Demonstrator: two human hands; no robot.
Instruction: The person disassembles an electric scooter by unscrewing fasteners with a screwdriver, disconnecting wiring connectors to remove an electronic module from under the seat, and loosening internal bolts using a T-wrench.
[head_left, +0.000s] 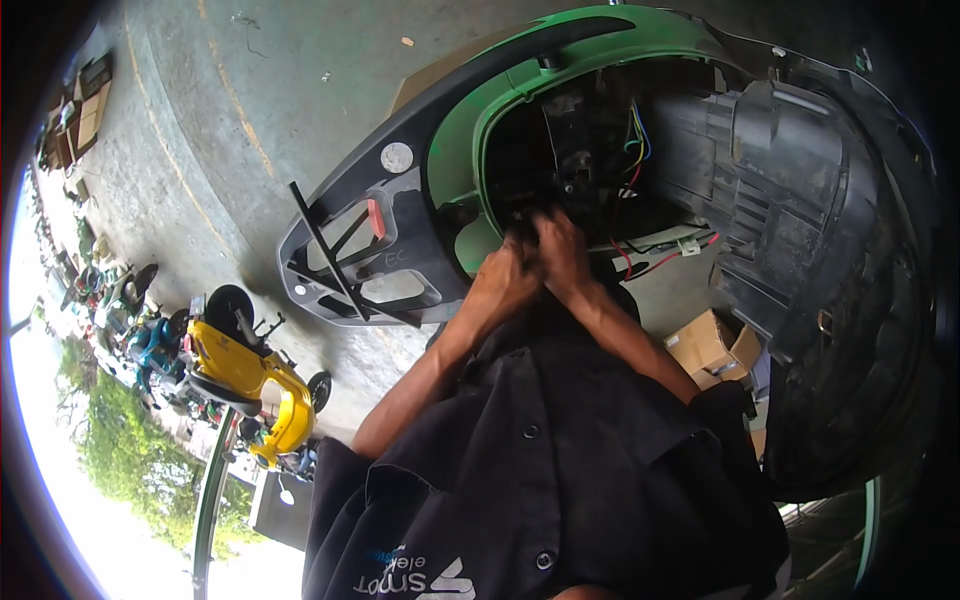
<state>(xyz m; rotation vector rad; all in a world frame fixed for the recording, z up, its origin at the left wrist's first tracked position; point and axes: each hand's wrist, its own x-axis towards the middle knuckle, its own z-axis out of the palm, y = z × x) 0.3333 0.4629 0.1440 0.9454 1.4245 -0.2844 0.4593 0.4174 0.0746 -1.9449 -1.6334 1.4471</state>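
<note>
Green panel beside fingers of left hand, right hand near

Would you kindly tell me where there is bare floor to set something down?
Bare floor lies between the black rack and the yellow scooter. The opening in the green shell is crowded: left hand, right hand, wires.

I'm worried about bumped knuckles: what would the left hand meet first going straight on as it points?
Probably the right hand, close beside the left hand; past it, perhaps the dark bracket inside the green body. Depth there is unclear.
</note>
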